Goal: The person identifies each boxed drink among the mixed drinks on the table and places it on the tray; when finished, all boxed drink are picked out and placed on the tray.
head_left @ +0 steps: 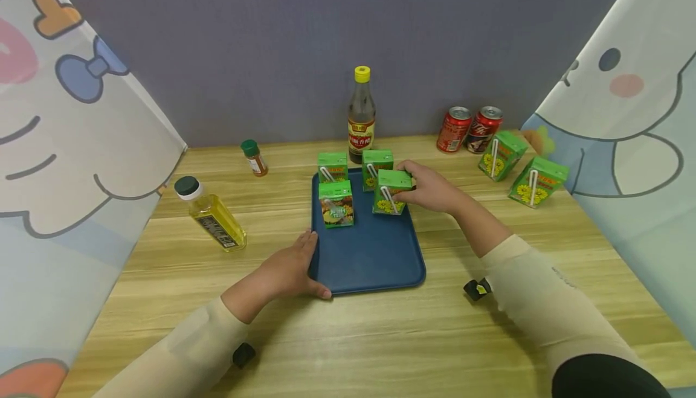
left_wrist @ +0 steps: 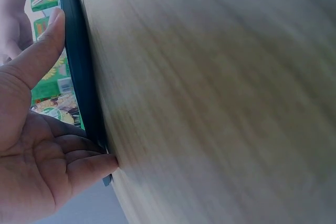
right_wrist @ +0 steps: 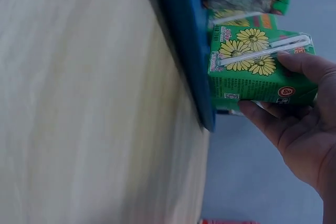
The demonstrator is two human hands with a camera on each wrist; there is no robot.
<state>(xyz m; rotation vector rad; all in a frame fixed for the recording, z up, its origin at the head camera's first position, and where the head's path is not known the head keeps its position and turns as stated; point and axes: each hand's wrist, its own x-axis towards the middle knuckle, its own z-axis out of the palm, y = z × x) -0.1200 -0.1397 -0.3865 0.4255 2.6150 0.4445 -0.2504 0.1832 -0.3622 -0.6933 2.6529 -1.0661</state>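
Right wrist: right hand (right_wrist: 310, 135) pinches green carton (right_wrist: 247, 69); thumb beside its straw (right_wrist: 257, 53).

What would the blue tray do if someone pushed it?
The tray would likely slide, not tip, being low and broad. Its straight raised rim suggests stiffness. The upright cartons on it might topple under a sharp shove.

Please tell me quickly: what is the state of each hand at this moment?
Left hand: open, touching the edge of the dark-blue rectangular tray.
Right hand: closed, holding a green box-shaped drink carton.
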